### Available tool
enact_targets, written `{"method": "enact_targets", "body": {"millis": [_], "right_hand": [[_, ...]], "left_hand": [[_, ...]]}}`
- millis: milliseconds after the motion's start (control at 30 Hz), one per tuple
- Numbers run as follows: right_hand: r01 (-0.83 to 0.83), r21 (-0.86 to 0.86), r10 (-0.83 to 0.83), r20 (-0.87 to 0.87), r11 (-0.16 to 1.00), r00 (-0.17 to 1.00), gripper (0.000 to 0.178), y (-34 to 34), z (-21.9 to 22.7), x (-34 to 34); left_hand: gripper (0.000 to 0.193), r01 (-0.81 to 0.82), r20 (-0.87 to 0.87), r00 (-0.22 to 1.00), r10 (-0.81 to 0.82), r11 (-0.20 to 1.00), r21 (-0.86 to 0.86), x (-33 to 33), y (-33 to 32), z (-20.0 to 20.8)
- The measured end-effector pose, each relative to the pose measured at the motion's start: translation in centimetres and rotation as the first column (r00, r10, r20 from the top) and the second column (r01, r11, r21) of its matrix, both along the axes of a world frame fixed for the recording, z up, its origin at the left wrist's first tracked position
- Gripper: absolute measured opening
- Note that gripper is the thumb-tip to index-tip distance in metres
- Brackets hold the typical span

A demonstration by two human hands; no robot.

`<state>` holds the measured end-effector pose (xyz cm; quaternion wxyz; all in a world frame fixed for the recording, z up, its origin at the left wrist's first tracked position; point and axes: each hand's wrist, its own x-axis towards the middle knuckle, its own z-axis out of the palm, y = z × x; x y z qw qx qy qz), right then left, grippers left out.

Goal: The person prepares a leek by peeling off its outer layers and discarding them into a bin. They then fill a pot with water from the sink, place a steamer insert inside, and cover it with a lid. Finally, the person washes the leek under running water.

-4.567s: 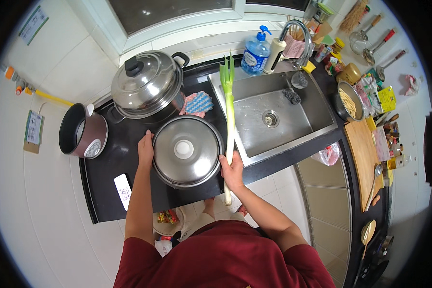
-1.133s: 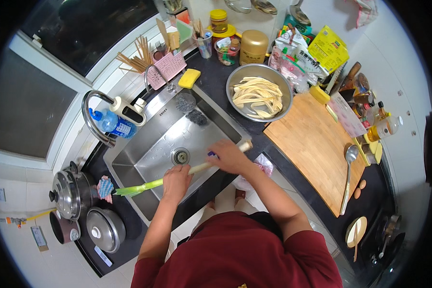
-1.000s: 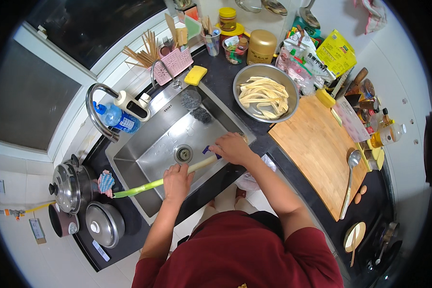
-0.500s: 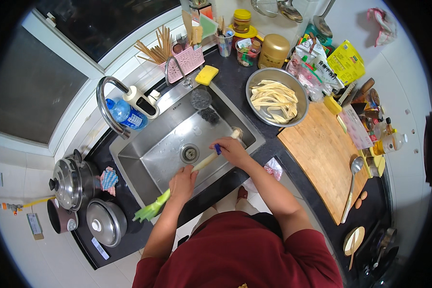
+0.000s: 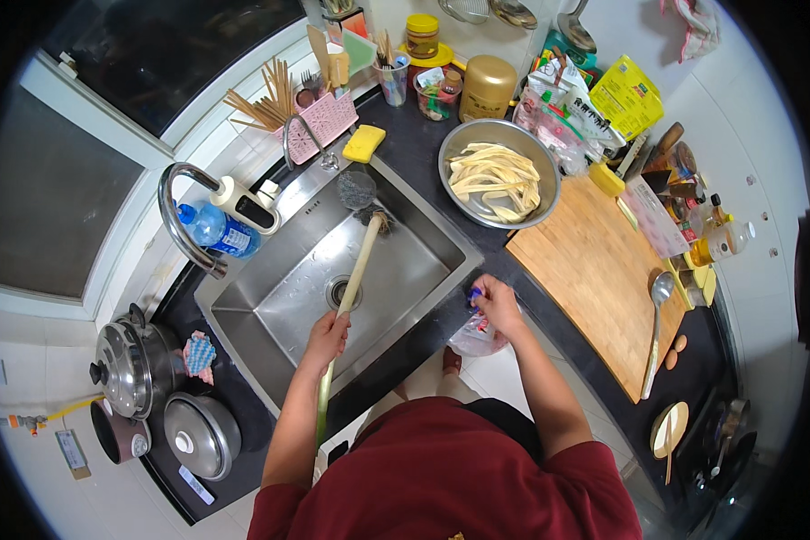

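My left hand (image 5: 328, 340) is closed round the stalk of a long leek (image 5: 361, 269). Its root end points up over the far part of the steel sink (image 5: 288, 317), and its green end hangs down beside my left forearm. Off the sink's right front corner, my right hand (image 5: 499, 304) pinches a small blue-purple strip (image 5: 474, 295) that looks like tape. Just below that hand, a clear plastic bag (image 5: 479, 337) with pink marks hangs at the counter's front edge. A dark mesh scrubber (image 5: 356, 189) lies at the back of the sink.
A steel bowl (image 5: 549, 193) of pale strips stands right of the sink, beside a wooden cutting board (image 5: 585, 270) with a ladle (image 5: 654, 328) on it. Lidded pots (image 5: 193, 441) stand at the left. A curved faucet (image 5: 166, 211) arches over the sink's left side.
The leek has swung so its root end points away over the sink. My right hand has let go of the stalk and moved right with the blue strip, to the bag.
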<state>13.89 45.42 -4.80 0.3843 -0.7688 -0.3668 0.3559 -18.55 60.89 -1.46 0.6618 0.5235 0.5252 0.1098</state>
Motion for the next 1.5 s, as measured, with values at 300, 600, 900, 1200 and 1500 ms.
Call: {"method": "enact_targets", "body": {"millis": [300,600,900,1200,1500], "right_hand": [[-0.142,-0.125,0.164,0.183,0.982,0.969,0.025,-5.3,-3.8,0.5],[-0.050,-0.159,0.127,0.524,0.986,0.842,0.012,-2.5,1.2,-1.9],[-0.378,0.291,0.094,0.672,0.879,0.735,0.032,2.2,8.9,-8.2],[-0.574,0.120,0.408,0.588,0.810,0.699,0.027,4.5,8.6,-10.9],[-0.547,0.146,0.541,0.080,0.824,0.837,0.022,5.2,9.4,-8.2]], "left_hand": [[0.028,0.080,0.026,0.996,-0.081,0.996,0.029,0.8,0.8,-0.4],[0.019,0.307,-0.250,0.951,-0.182,0.643,0.702,2.1,2.9,0.9],[0.025,0.649,-0.599,0.760,-0.251,0.316,0.692,3.2,-1.1,5.8],[0.028,0.584,-0.530,0.810,-0.250,0.258,0.770,3.5,-2.8,7.9],[0.044,0.423,-0.437,0.888,0.146,0.118,0.898,-5.9,1.1,13.7]]}}
